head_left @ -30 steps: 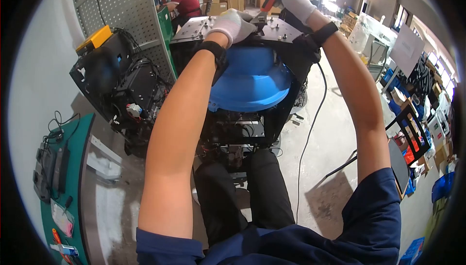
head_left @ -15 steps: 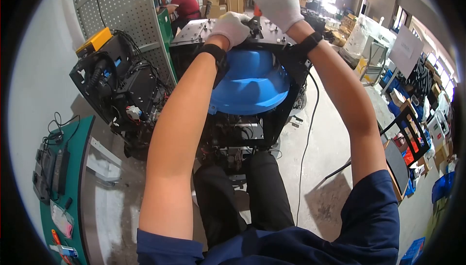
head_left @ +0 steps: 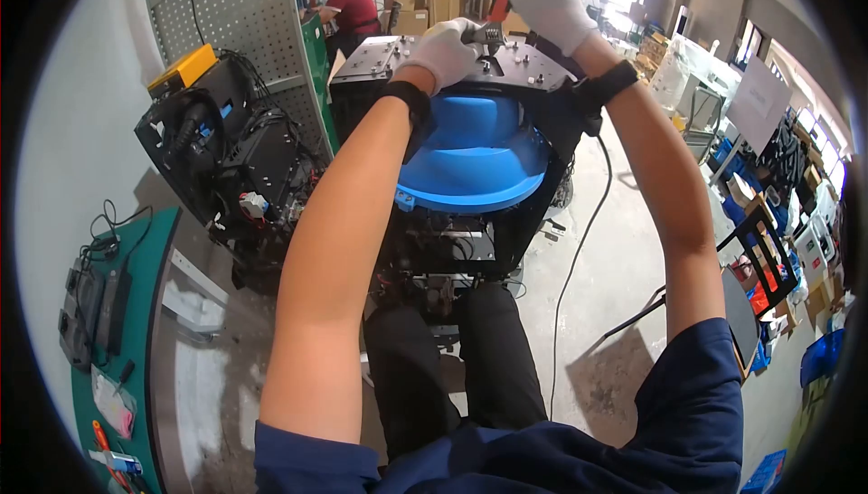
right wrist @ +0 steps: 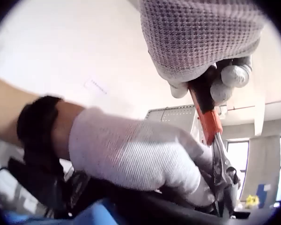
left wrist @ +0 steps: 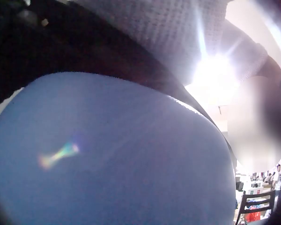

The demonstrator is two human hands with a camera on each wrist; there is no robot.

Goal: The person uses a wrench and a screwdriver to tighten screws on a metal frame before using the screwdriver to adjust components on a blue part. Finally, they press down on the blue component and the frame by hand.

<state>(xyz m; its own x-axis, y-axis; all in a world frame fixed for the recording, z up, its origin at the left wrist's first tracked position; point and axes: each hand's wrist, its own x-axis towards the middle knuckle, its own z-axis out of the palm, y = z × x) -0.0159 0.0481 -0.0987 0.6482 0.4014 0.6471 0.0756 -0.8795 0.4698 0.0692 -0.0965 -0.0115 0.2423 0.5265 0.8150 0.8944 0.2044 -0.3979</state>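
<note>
The right hand (head_left: pixel 551 8) grips a red-and-black-handled tool (right wrist: pixel 207 119), its metal end pointing down above a black top plate (head_left: pixel 533 76). The left hand (head_left: pixel 443 53), its fingers curled, holds a dark metal part (head_left: pixel 489 35) at the tool's lower end. Both hands wear pale gloves. Bolts (head_left: pixel 540 59) stand on the plate; a blue rounded piece (head_left: pixel 470 173) sits below it. A cable (head_left: pixel 579 263) runs along the floor, and a green table (head_left: pixel 136 313) stands to the left.
</note>
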